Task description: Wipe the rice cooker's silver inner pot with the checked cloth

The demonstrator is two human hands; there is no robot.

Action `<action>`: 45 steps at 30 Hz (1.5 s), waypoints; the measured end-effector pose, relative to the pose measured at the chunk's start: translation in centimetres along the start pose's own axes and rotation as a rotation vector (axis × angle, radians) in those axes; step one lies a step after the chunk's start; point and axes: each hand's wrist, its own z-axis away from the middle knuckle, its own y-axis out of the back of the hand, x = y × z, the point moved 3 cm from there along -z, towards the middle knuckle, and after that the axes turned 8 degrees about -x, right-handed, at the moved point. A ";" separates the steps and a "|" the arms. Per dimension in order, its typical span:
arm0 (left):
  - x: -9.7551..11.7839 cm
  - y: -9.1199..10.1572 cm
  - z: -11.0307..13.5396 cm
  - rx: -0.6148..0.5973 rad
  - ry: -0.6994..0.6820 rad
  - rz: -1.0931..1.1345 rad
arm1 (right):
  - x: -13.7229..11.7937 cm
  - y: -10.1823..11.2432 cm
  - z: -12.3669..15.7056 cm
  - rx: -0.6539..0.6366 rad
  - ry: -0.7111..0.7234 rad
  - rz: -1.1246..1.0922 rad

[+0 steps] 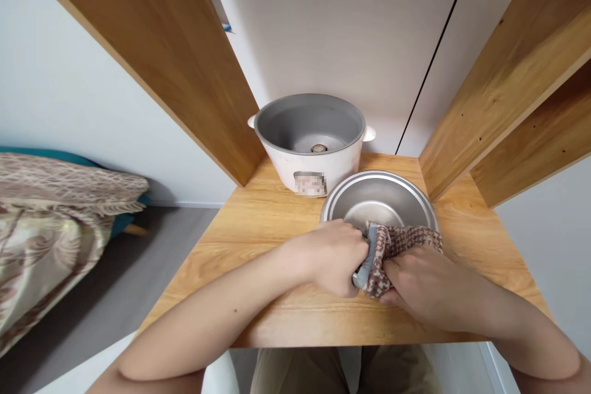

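A silvery metal inner pot [339, 194] of a rice cooker rests on the wooden tabletop. My left hand [339, 255] is closed at its front left edge, with the fingertips hidden. My right hand [420, 280] grips a brown-and-white checked cloth [413, 237], bunched over the pot's front rim and partly inside it. A grey-blue strip [367, 261], apparently the cloth's edging, shows between my two hands. Just behind the pot stands the white rice cooker body [286, 166], lidless, with its grey inside and round heating-plate centre showing.
Tall wooden posts [152, 49] rise from the back corners of the wooden table [231, 228]. A pale panel [341, 24] with a dark seam closes off the back. On the left, a patterned blanket [50, 246] lies over a teal seat. My legs are under the table's front edge.
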 end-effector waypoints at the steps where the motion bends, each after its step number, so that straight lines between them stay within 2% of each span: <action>1: 0.2 -0.1 0.0 0.005 0.003 -0.003 | -0.1 0.0 0.0 0.009 0.012 0.023; 7: 1.4 -0.7 -0.1 0.040 0.035 0.020 | -0.6 0.2 -0.1 -0.011 -0.012 0.079; 13: 1.2 -0.4 -0.5 0.006 0.050 0.022 | -1.1 -1.0 -0.9 0.001 -0.029 0.083; 18: 0.9 -0.2 -0.7 -0.015 0.028 0.015 | -2.1 -2.3 -1.5 0.049 -0.131 0.063; 22: 0.7 -0.4 -0.5 -0.008 0.004 -0.002 | -2.6 -3.4 -1.6 0.135 -0.216 0.087; 26: 0.5 -0.5 -0.5 0.019 0.003 -0.012 | -2.0 -3.4 -1.6 0.113 -0.104 0.107; 30: 0.4 -0.5 -0.5 0.018 0.014 -0.019 | -0.9 -1.8 -0.9 0.024 -0.008 0.084; 36: 0.5 -0.5 -0.5 0.005 0.029 -0.024 | -0.4 0.4 0.4 -0.028 0.003 0.080; 42: 0.8 -0.4 -0.5 -0.003 0.036 -0.004 | -1.2 -1.2 -0.7 -0.006 -0.008 0.097; 45: 0.8 -0.3 -0.5 -0.025 0.041 0.007 | -1.7 -2.1 -1.4 0.021 -0.092 0.104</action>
